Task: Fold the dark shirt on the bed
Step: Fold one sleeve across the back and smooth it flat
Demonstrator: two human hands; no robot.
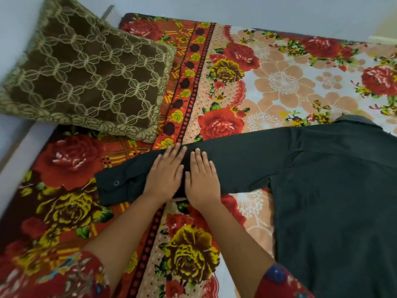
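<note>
The dark shirt (335,190) lies flat on the floral bed sheet (279,82), its body at the right and one long sleeve (236,160) stretched out to the left. The sleeve's cuff with a button (116,183) ends at the left. My left hand (166,174) and my right hand (200,179) lie side by side, palms down with straight fingers, pressing on the middle of that sleeve. The collar (352,119) shows at the shirt's top edge. The shirt's right part runs out of view.
A brown patterned cushion (86,69) sits at the bed's upper left corner, just above the sleeve's cuff. A pale wall and floor edge (15,147) border the bed on the left. Red patterned sleeves (64,276) cover my forearms at the bottom.
</note>
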